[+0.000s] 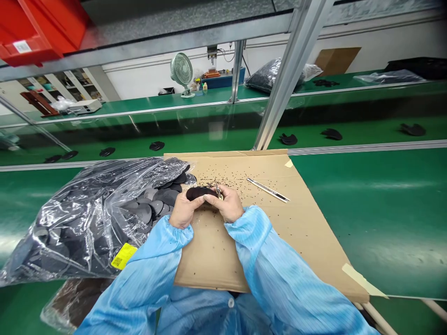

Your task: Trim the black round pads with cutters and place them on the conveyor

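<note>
My left hand (pixel 184 209) pinches the left end of a dark, curved, flat-looking piece (pixel 201 192) above the cardboard sheet (pixel 268 237). My right hand (pixel 226 204) has its thumb against the right end of that black piece. A small shiny metal tool (pixel 219 191), possibly a clipper, sticks up between the right thumb and forefinger. Tiny dark scraps lie scattered over the cardboard around both hands. Just left of my left hand, grey and black oval pads (pixel 142 211) spill from a clear plastic bag (pixel 82 223). A slim utility knife (pixel 268 190) lies right of my right hand.
A metal frame post (pixel 279 93) rises behind the cardboard. Beyond it, small groups of black pads (pixel 288 139) rest on a green belt (pixel 223 130). A red bin (pixel 42 30) sits overhead on the left. A fan (pixel 181 70) stands on the far bench.
</note>
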The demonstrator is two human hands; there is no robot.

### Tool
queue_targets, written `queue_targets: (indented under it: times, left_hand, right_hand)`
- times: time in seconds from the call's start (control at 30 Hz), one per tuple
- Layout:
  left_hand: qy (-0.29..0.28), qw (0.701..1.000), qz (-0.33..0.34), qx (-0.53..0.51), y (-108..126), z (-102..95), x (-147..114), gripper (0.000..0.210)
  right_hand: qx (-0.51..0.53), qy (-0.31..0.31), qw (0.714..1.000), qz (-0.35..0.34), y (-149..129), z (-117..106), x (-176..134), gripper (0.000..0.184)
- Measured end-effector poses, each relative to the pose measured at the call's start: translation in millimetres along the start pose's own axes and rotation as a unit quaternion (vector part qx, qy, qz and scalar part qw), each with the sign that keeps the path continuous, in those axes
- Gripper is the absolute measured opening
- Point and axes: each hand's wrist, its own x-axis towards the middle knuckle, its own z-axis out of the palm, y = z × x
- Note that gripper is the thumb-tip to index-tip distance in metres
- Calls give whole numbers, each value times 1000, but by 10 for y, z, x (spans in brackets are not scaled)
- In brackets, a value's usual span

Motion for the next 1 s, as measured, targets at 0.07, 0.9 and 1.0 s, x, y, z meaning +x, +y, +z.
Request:
queue_targets:
  times: [0.07, 0.9, 1.0]
  left_hand:
    - [-1, 1000, 2, -3, -10, 16, -1, 30]
    - [1, 966, -202, -162, 104, -32, 39, 34]
    - [-13, 966, -199, -163, 110, -18, 28, 37]
  right_hand:
    - [14, 9, 1000, 8, 4, 7, 10, 42]
    - [-182, 47, 945, -270, -30, 90, -103, 21]
    - [-178, 56, 941, -281, -20, 95, -103, 21]
